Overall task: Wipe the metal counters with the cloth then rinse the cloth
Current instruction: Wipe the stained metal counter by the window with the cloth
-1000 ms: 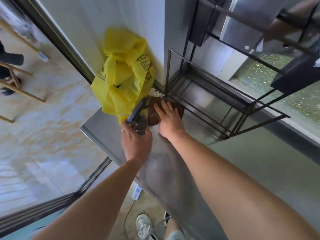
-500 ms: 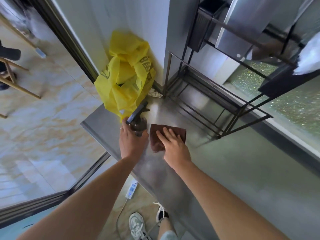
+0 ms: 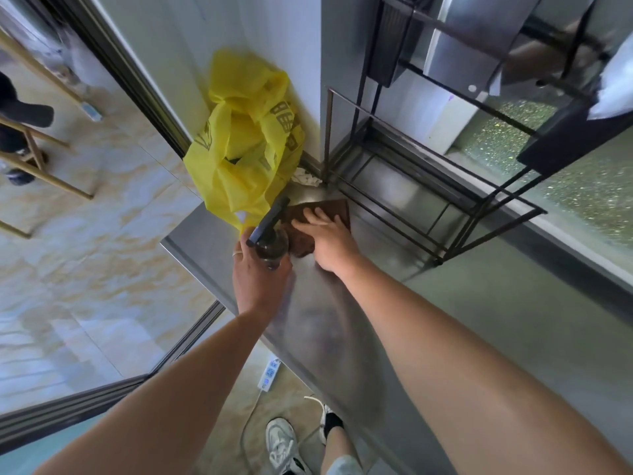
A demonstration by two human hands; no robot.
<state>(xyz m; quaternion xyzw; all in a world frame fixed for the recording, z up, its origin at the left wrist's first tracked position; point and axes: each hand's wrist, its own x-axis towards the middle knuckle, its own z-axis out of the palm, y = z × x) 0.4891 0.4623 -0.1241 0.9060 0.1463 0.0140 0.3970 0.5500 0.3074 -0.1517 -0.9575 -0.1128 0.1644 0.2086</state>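
A brown cloth point(image 3: 318, 217) is pressed flat by the right hand point(image 3: 330, 243) near the bench point(image 3: 342, 330) corner; a spray bottle point(image 3: 270, 241) is gripped by the left hand point(image 3: 258, 279).

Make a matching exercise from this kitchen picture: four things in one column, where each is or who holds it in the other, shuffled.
Things:
1. brown cloth
2. spray bottle
3. yellow bag
4. wire rack

Places:
a. gripped by the left hand
b. on the counter under the window
c. against the wall at the counter's corner
d. pressed flat under the right hand

Pairs: 1-d, 2-a, 3-c, 4-b
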